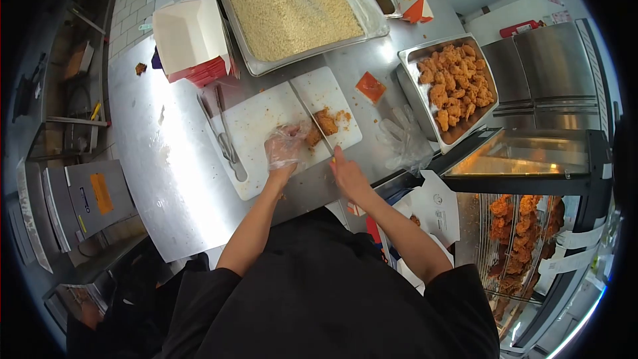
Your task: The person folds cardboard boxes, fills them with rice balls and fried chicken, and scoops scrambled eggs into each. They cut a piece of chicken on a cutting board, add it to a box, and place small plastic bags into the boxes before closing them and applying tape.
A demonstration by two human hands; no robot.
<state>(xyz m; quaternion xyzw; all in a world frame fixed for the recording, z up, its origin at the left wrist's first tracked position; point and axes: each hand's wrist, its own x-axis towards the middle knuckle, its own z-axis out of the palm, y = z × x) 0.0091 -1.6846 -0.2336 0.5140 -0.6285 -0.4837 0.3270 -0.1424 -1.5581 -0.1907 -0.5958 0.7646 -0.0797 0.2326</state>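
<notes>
On a white cutting board (262,110) lies a piece of browned fried chicken (325,121), with crumbs around it. My right hand (347,173), bare, is closed round the handle of a long knife (306,109). The blade slants across the chicken, its tip pointing away from me. My left hand (284,147), in a clear plastic glove, presses its curled fingertips against the chicken on the left of the blade; the fingertips are partly hidden. Metal tongs (224,138) rest along the board's left side.
Behind the board stands a large tray of pale crumbs (292,6), beside open cartons (193,40). To the right are an orange sauce packet (370,87), a crumpled plastic glove (403,138), a metal pan of fried chicken pieces (457,83) and a lit display cabinet (522,159).
</notes>
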